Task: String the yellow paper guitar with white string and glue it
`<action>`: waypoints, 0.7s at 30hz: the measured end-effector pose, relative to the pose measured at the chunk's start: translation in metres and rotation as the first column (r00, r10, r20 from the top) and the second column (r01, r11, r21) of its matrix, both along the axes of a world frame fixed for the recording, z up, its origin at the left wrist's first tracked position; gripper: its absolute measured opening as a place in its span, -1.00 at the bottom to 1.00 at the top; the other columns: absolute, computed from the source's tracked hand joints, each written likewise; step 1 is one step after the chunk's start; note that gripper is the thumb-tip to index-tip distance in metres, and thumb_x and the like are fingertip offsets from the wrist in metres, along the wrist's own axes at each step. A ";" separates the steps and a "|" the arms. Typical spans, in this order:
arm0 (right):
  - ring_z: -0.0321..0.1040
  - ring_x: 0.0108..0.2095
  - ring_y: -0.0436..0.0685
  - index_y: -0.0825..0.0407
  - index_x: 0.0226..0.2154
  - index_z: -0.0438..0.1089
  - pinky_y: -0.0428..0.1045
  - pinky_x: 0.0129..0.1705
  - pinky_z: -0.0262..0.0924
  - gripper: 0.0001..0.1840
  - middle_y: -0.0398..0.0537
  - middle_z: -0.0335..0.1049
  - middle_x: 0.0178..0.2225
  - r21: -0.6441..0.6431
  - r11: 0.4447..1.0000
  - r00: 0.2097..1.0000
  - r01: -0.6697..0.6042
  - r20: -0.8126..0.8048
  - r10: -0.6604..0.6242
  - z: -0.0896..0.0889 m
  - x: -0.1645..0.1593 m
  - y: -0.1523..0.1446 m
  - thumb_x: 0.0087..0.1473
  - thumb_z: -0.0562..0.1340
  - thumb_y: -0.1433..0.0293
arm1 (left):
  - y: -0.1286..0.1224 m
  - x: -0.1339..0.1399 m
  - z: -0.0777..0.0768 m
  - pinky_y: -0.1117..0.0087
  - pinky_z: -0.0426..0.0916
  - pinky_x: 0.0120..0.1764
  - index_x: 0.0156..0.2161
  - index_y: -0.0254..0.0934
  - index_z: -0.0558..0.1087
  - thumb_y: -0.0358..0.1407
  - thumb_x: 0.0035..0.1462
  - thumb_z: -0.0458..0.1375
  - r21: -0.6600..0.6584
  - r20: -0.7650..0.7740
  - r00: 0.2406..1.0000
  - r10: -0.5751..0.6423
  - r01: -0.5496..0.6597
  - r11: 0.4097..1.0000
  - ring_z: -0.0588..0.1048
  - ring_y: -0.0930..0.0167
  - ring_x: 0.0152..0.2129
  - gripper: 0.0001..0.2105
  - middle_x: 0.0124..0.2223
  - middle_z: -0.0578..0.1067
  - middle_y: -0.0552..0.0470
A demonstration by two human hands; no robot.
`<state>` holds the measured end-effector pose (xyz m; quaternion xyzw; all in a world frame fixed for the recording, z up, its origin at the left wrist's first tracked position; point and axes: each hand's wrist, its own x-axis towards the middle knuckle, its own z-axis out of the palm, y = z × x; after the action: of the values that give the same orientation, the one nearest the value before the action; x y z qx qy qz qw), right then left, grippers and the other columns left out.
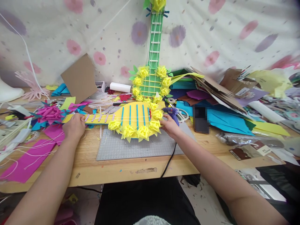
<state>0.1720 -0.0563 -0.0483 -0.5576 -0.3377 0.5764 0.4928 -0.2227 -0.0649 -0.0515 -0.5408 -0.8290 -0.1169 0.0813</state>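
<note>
The yellow guitar (133, 115) lies lengthwise across the middle of the surface (112, 173), its body over the back part of a grey cutting mat (131, 153) and its neck pointing toward the left edge; whether it rests on the mat or is slightly raised, I cannot tell. The left hand (74, 126) is wrapped around the neck, next to the magenta flower (49, 113) at its end. The right hand (170, 125) grasps the opposite end of the body, fingers against the rim by the yellow roses (142, 132). Blue strips cross the body, and white strings run along it.

Just beside the right hand, on its far side, is a purple glue gun (172, 115); white-handled scissors (184, 115) lie next to that. A black cable (170, 161) hangs over the front edge. Farther right sits a dark phone (201, 120), with blue sheets (227, 120) beyond.

Toward the front left corner, loose white cords (38, 153) trail over a magenta strip (29, 164). At the back edge, a green guitar (150, 84) stands upright before a flowered curtain (117, 18), with a white roll (120, 87) and a piece of cardboard (79, 79) to its left.
</note>
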 end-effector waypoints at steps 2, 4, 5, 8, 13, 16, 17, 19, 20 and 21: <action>0.40 -0.46 0.04 -0.01 -0.19 0.16 -0.06 -0.46 0.33 -0.44 -0.19 0.40 -0.46 0.026 1.000 1.000 -0.001 -0.007 0.002 -0.002 0.007 -0.006 -0.31 0.31 0.54 | -0.001 0.004 0.000 0.29 0.27 -0.27 -0.04 -0.30 0.33 -0.24 0.21 -0.17 -0.001 -0.016 0.998 -0.065 0.065 0.998 0.42 0.23 -0.15 -0.66 -0.04 0.45 -0.13; 0.40 -0.46 0.04 -0.01 -0.21 0.17 -0.05 -0.43 0.32 -0.46 -0.18 0.41 -0.47 0.029 0.999 0.999 -0.028 0.021 0.028 0.000 0.018 -0.011 -0.31 0.33 0.50 | -0.001 0.007 -0.001 0.30 0.27 -0.27 0.00 -0.28 0.32 -0.25 0.20 -0.15 -0.003 -0.027 0.994 -0.107 0.107 0.994 0.43 0.25 -0.17 -0.66 -0.01 0.44 -0.11; 0.40 -0.45 0.05 0.00 -0.24 0.19 -0.04 -0.42 0.31 -0.50 -0.15 0.41 -0.46 0.016 0.998 0.996 -0.066 0.066 0.065 0.003 0.025 -0.013 -0.30 0.34 0.47 | -0.001 0.008 -0.001 0.31 0.26 -0.28 0.01 -0.27 0.31 -0.25 0.20 -0.14 -0.010 -0.029 0.993 -0.113 0.113 0.994 0.43 0.25 -0.18 -0.66 -0.01 0.45 -0.10; 0.37 -0.44 0.08 0.06 -0.34 0.27 -0.03 -0.45 0.24 -0.62 -0.03 0.42 -0.45 -0.033 0.980 0.907 -0.197 0.374 0.195 0.009 0.053 -0.013 -0.23 0.34 0.26 | 0.001 0.008 -0.003 0.30 0.26 -0.31 0.00 -0.26 0.32 -0.24 0.20 -0.14 -0.042 -0.021 0.994 -0.111 0.110 0.993 0.44 0.23 -0.20 -0.66 -0.02 0.46 -0.10; 0.27 -0.37 0.12 0.08 -0.41 0.30 0.03 -0.34 0.17 -0.53 -0.02 0.35 -0.41 0.278 0.959 0.488 -0.059 0.846 -0.215 0.000 0.085 0.012 -0.33 0.32 0.10 | 0.003 0.009 -0.003 0.29 0.26 -0.31 -0.02 -0.26 0.32 -0.24 0.19 -0.15 -0.071 -0.020 0.996 -0.088 0.086 0.994 0.45 0.23 -0.23 -0.67 -0.04 0.46 -0.10; 0.27 -0.32 0.17 0.08 -0.50 0.31 0.06 -0.28 0.16 -0.64 0.00 0.33 -0.44 0.269 0.950 0.412 -0.157 0.892 -0.185 -0.011 0.082 0.029 -0.29 0.29 0.14 | 0.003 0.013 -0.001 0.30 0.26 -0.31 -0.02 -0.27 0.32 -0.24 0.20 -0.16 -0.067 -0.012 0.996 -0.089 0.088 0.994 0.44 0.23 -0.21 -0.66 -0.03 0.45 -0.12; 0.28 -0.34 0.17 0.08 -0.52 0.31 0.06 -0.29 0.16 -0.67 -0.01 0.32 -0.47 0.245 0.958 0.430 -0.152 0.889 -0.159 -0.013 0.080 0.032 -0.26 0.27 0.15 | 0.002 0.014 0.000 0.31 0.25 -0.32 -0.02 -0.28 0.31 -0.24 0.20 -0.16 -0.064 -0.009 0.996 -0.088 0.087 0.994 0.44 0.23 -0.20 -0.66 -0.03 0.45 -0.13; 0.28 -0.43 0.14 0.07 -0.52 0.31 0.04 -0.37 0.17 -0.69 -0.04 0.31 -0.53 0.222 0.973 0.530 -0.057 0.833 -0.158 -0.012 0.077 0.034 -0.22 0.23 0.15 | 0.001 0.017 0.002 0.32 0.25 -0.32 -0.03 -0.29 0.31 -0.25 0.20 -0.16 -0.070 -0.003 0.997 -0.076 0.076 0.995 0.44 0.24 -0.19 -0.67 -0.03 0.45 -0.13; 0.28 -0.47 0.12 0.07 -0.51 0.32 0.03 -0.42 0.17 -0.68 -0.05 0.32 -0.55 0.227 0.974 0.608 0.008 0.772 -0.185 -0.009 0.077 0.034 -0.21 0.22 0.14 | 0.000 0.018 0.003 0.32 0.25 -0.32 -0.03 -0.29 0.32 -0.26 0.19 -0.15 -0.076 0.001 0.998 -0.071 0.071 0.995 0.44 0.24 -0.19 -0.68 -0.03 0.45 -0.13; 0.28 -0.50 0.10 0.07 -0.49 0.32 0.00 -0.46 0.16 -0.68 -0.05 0.33 -0.55 0.240 0.968 0.689 0.069 0.690 -0.220 -0.004 0.078 0.032 -0.20 0.22 0.14 | 0.000 0.019 0.003 0.33 0.25 -0.32 -0.03 -0.30 0.31 -0.26 0.19 -0.15 -0.079 0.004 0.998 -0.070 0.070 0.994 0.44 0.25 -0.19 -0.68 -0.02 0.45 -0.13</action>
<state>0.2500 -0.0246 -0.0522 -0.7105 -0.5113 0.2395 0.4200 -0.2041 -0.0650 -0.0489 -0.5722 -0.8136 -0.0871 0.0551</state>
